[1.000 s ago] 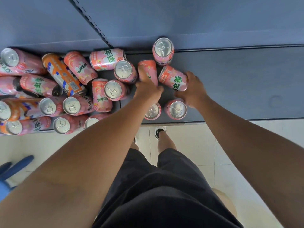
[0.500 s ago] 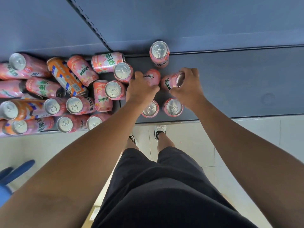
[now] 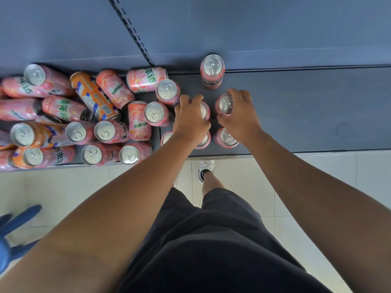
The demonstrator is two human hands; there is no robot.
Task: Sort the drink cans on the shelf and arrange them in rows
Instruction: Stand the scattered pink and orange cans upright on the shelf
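1. Heap of cans, pink with a few orange, lies tumbled across the shelf's left part: evidently unsorted stock.
2. Upright cans stand at the front edge, centre: apparently a row begun.
3. Left hand grips a pink can and right hand grips the neighbouring can, both upright just behind that row.
4. Shelf is dark blue-grey, with a pale tiled floor below.

I'm getting only a sliver of lid from the gripped can; the left hand is covering the rest. Nearer me than those fingers, the wrist is hiding part of a front can. The right hand is masking the side of the second can. Far left of the fingers, the edge cans are running out of frame.
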